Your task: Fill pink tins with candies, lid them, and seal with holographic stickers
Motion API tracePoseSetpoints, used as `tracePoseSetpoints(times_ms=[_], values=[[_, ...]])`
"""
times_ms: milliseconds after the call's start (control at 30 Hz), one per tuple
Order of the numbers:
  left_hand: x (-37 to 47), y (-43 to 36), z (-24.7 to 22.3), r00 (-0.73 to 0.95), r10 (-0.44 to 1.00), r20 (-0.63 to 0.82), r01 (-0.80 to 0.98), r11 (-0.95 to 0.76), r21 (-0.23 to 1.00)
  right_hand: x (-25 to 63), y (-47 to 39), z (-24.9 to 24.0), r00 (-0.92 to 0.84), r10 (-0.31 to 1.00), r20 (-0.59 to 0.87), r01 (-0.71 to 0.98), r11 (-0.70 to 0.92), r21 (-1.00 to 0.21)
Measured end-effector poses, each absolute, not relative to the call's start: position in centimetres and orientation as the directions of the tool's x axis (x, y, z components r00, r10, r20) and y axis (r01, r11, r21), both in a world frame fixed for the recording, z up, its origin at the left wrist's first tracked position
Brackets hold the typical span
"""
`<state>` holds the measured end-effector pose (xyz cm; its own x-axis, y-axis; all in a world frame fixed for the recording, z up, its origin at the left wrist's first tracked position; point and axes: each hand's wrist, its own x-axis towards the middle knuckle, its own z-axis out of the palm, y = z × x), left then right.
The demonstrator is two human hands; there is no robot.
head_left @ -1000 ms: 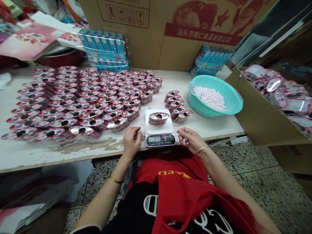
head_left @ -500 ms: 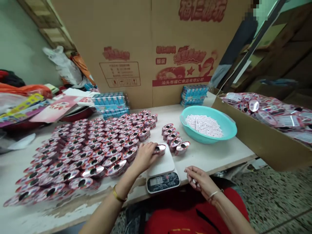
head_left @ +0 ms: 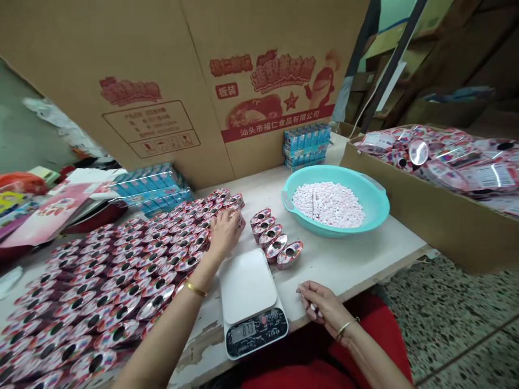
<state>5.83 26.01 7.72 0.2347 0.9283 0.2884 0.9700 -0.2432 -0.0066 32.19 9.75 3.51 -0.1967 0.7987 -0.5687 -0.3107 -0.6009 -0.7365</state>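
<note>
My left hand (head_left: 225,233) reaches past the kitchen scale (head_left: 248,289), its fingers curled over a red-and-pink oval candy pouch at the right edge of the dense rows of standing pouches (head_left: 121,281). Most of that pouch is hidden by the hand. Nothing lies on the scale's white plate; its display is lit. My right hand (head_left: 322,307) hovers by the table's front edge, closed around a few small pale candies (head_left: 313,308), thumb and forefinger pinched together. Several more pouches with dark round openings (head_left: 271,233) stand in a short line right of the scale.
A turquoise basin (head_left: 371,213) of pale pink-white candies (head_left: 330,202) sits at the back right. Beside it is a cardboard box (head_left: 409,237) filled with shiny pouches. A big carton (head_left: 162,48) stands behind, with wrapped blue packs (head_left: 152,189) before it.
My left hand has moved from the scale, carrying a pouch, to the rows at the back left. The right hand stays closed near the table edge. The view has shifted.
</note>
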Motion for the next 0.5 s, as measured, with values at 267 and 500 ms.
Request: tracePoseSetpoints(times_ms=[267,500], values=[[9.8,30.2,6.9,0.559,0.827,0.055,0.825,-0.562,0.06,32.8,10.1,3.2,-0.267,0.763,-0.589,-0.317,-0.647,-0.694],[6.9,25.8,9.2,0.335,0.865,0.372,0.854,-0.446,0.267,33.6,10.4,3.4,-0.255,0.754,-0.605,-0.475,-0.643,-0.601]])
